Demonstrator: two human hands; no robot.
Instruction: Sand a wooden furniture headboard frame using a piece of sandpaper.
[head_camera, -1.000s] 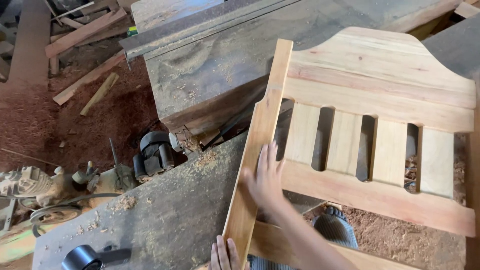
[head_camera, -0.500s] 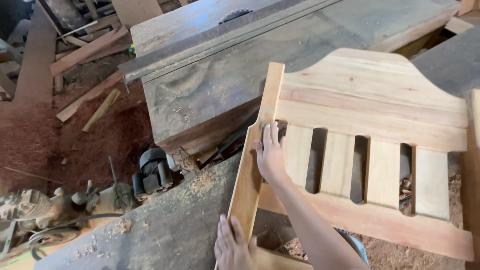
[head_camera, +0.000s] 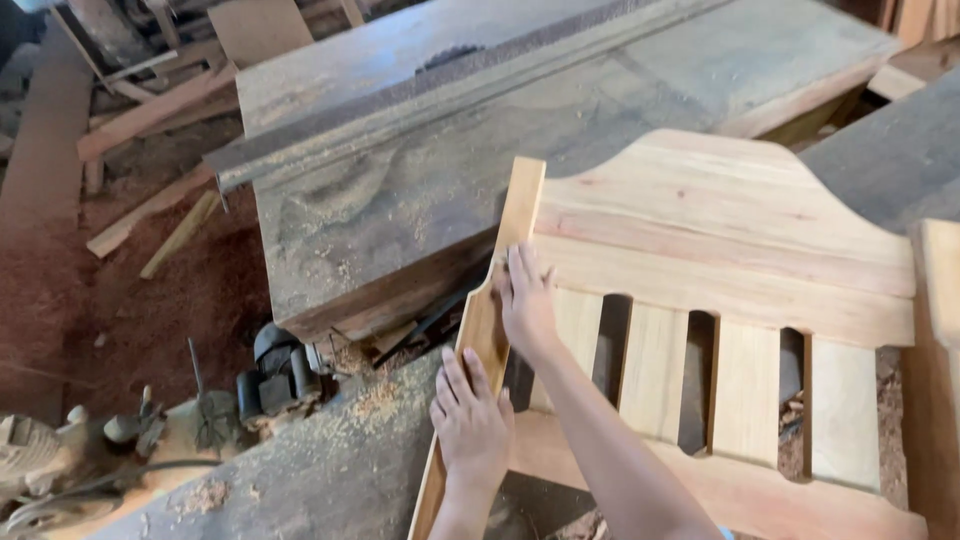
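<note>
Your left hand (head_camera: 472, 425) lies low in the middle of the frame, palm down on the side post (head_camera: 484, 335) of the slatted wooden headboard (head_camera: 720, 260), fingers laid flat and slightly spread, holding nothing. Just above it, your right hand (head_camera: 525, 300) rests flat on the same post where it meets the first slat, fingers straight and close together, pointing toward the top of the frame; its forearm runs down to the lower right edge. The headboard fills the centre right, pale and unfinished, with upright slats between two rails and a curved top panel; its post slants from the bottom centre up to mid frame. Under the post, at the lower left, is a grey sawdust-strewn bench top (head_camera: 300, 480). At mid left, a dark motor (head_camera: 275, 375) sits by red-brown sawdust on the floor. Beyond the headboard, a large worn table saw top (head_camera: 420, 170) crosses the upper frame, a blade (head_camera: 447, 57) showing in its slot. Scrap wood strips (head_camera: 150, 210) lie in the upper left.
</note>
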